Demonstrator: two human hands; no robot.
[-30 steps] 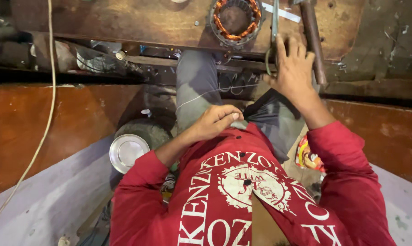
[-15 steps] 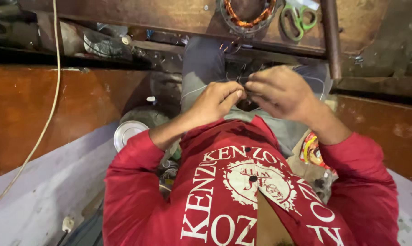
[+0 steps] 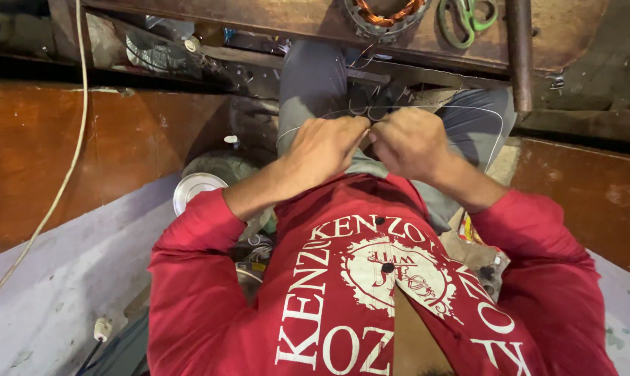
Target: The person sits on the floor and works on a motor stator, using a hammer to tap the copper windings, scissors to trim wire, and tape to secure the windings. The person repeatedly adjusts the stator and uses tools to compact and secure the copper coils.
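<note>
**Hands pinched on thin wire over the lap**

Left hand [image 3: 327,148] was curled nearly closed, fingertips pinching a thin pale wire [image 3: 461,107] at lap level. Right hand [image 3: 407,143] sat just beside it, knuckles almost touching, also closed down on the same strand. Wire looped out right over the grey trouser knee [image 3: 478,122], then back to the fingers; the close grip probably kept a short stretch taut between the hands.

Left to right around them: pale cord [image 3: 70,163] hung down the brown panel, round metal lid [image 3: 193,189] lay by the left forearm. Up on the wooden bench [image 3: 273,15]: a stator with copper windings [image 3: 386,14], green-handled scissors [image 3: 466,17] beside it, then a rusty pipe [image 3: 519,52] standing upright at the bench edge, all within reach.
</note>
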